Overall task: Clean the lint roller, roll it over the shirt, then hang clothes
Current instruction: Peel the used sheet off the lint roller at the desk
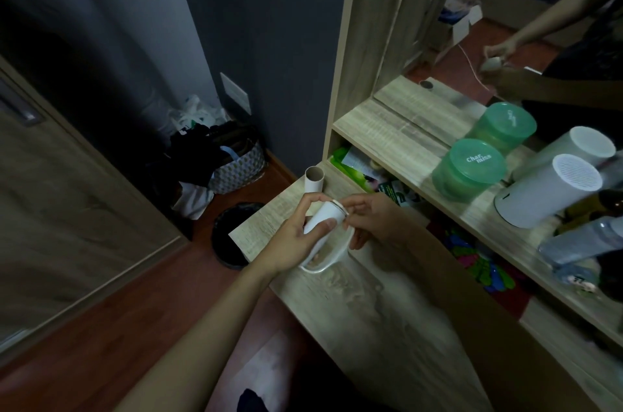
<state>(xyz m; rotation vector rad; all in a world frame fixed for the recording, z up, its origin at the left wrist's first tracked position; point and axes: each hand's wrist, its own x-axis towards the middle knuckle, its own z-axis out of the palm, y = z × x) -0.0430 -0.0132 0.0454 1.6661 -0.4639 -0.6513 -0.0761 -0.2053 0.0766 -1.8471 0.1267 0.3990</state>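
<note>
The lint roller (pixel 325 217) is being held just above the left part of the wooden desk (pixel 354 310), between the two hands. The left hand (pixel 296 243) is gripping the white roll: its fingers are curling over the top side and the thumb is pressing on the near side. The right hand (pixel 374 219) is pinching the far end of the roll, at the round rim, with the thumb and the fingertips. Whether it is holding a sheet or the end cap, I cannot tell. The white loop handle (pixel 332 258) is hanging under the roll, close to the left wrist.

An empty cardboard tube (pixel 314 179) is standing upright on the far left corner of the desk, just behind the hands. On the shelf above, a green round container (pixel 468 168) with the word "Charmiss" on its lid is sitting beside a white cylinder with a slotted top (pixel 549 192). The mirror (pixel 505 23) behind them is reflecting both containers and the hands.

On the floor, left of the desk, a round bin with a black bag (pixel 232 233) is standing. Beyond it, a patterned basket (pixel 239 165) is overflowing with dark clothes beside the dark wall.
</note>
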